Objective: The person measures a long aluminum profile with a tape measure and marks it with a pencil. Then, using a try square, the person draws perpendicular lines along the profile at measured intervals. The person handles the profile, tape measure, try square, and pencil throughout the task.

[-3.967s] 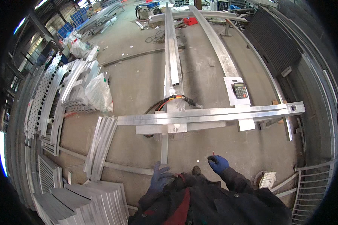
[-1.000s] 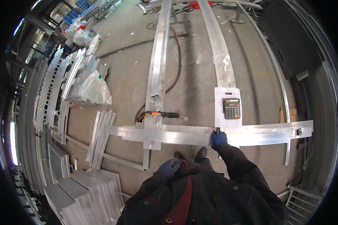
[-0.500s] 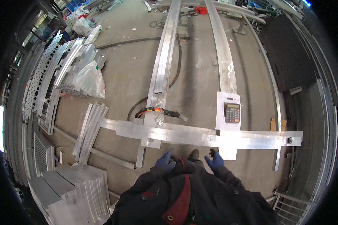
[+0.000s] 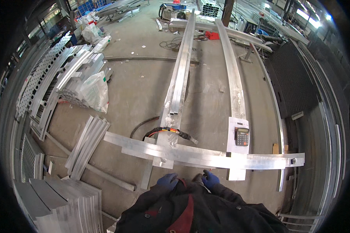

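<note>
My left hand (image 4: pixel 167 181), in a blue glove, hangs in front of my body, just short of the long flat aluminium bar (image 4: pixel 198 156) that lies crosswise. Its fingers are loosely bent and nothing shows in them. My right hand (image 4: pixel 210 179), also gloved in blue, is near the same bar with its fingers drawn together. A small reddish tip shows by those fingers, but I cannot make out what it belongs to. Beyond the bar, a black calculator (image 4: pixel 242 137) rests on a white paper sheet (image 4: pixel 232 145), on the right lengthwise beam (image 4: pixel 233 73).
Thin square tubes (image 4: pixel 177 93) lie along the left lengthwise beam (image 4: pixel 168 116). A black hose with coloured wires (image 4: pixel 171 130) crosses it. Aluminium profiles (image 4: pixel 87 145) and stacked sections (image 4: pixel 77 202) stand at left, with a white bag (image 4: pixel 95 91) farther off. A dark mesh panel (image 4: pixel 289 79) leans at right.
The view has tilted up, showing more of the far floor. My right hand has moved left, closer to my left hand, and its fingers have drawn in. The calculator stays on the paper.
</note>
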Demonstrator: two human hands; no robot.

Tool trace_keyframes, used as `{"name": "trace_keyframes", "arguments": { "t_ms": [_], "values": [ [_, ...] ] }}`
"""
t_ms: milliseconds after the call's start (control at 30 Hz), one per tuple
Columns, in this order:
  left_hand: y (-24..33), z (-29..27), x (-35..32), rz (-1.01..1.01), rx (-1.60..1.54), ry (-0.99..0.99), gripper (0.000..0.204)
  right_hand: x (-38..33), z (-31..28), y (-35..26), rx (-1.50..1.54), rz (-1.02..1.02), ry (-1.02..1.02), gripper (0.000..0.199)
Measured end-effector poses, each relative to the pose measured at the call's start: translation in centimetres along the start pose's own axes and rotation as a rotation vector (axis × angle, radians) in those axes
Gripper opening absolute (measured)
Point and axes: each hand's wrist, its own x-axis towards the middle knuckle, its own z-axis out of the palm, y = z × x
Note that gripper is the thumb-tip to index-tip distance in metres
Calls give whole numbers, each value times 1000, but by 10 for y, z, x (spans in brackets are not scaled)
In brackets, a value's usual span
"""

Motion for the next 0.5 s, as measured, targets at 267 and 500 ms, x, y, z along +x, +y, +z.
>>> {"name": "trace_keyframes", "arguments": {
  "t_ms": [267, 500],
  "values": [
    [-51, -4, -35, -96, -64, 3, 57, 1, 22, -30, -124, -23, -118, 57],
    [-60, 1, -18, -36, 8, -58, 55, 13, -2, 31, -48, 237, -27, 44]
  ]
}}
